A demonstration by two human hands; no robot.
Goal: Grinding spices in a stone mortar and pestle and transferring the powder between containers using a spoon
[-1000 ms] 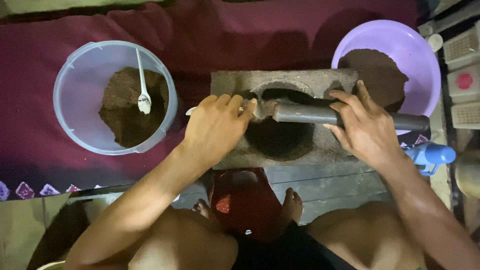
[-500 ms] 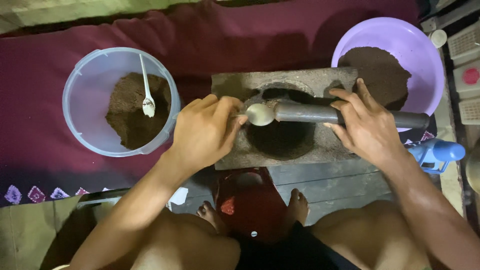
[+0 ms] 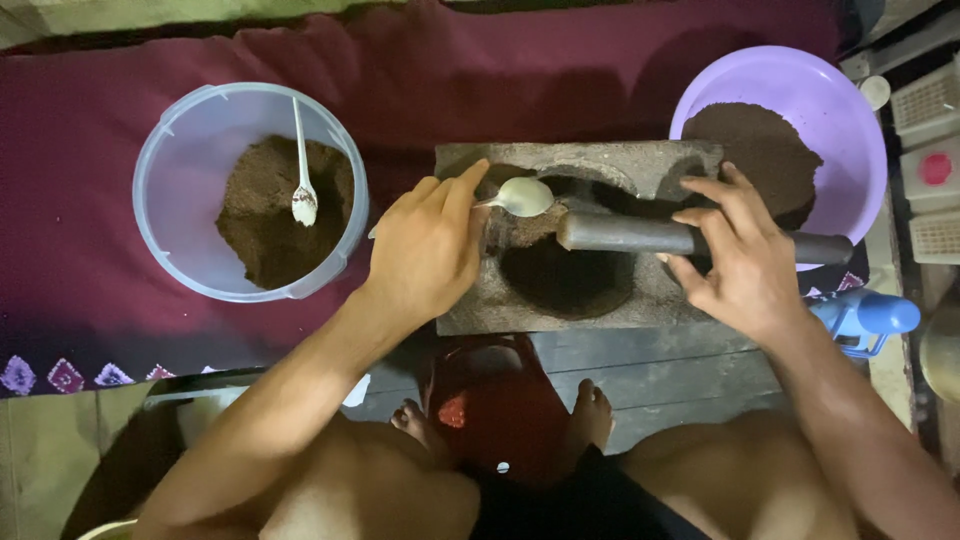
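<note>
My left hand (image 3: 428, 247) holds a metal spoon (image 3: 520, 196) whose bowl hovers at the left rim of the hollow in a grey stone mortar block (image 3: 470, 300). Dark brown powder (image 3: 565, 275) fills the hollow. My right hand (image 3: 735, 255) rests over a long dark pestle (image 3: 625, 233) lying across the block, fingers partly spread around it. The pestle's blunt end sits just right of the spoon bowl.
A pale blue plastic tub (image 3: 180, 200) at left holds brown powder and a white spoon (image 3: 303, 195). A purple bowl (image 3: 850, 130) at right holds darker powder. A maroon cloth (image 3: 500, 70) lies under everything. A blue object (image 3: 865, 315) and white baskets (image 3: 930, 110) stand at right.
The spoon bowl has come out from under my left hand and moved right over the hollow's rim. The pestle stays roughly where it was under my right hand.
</note>
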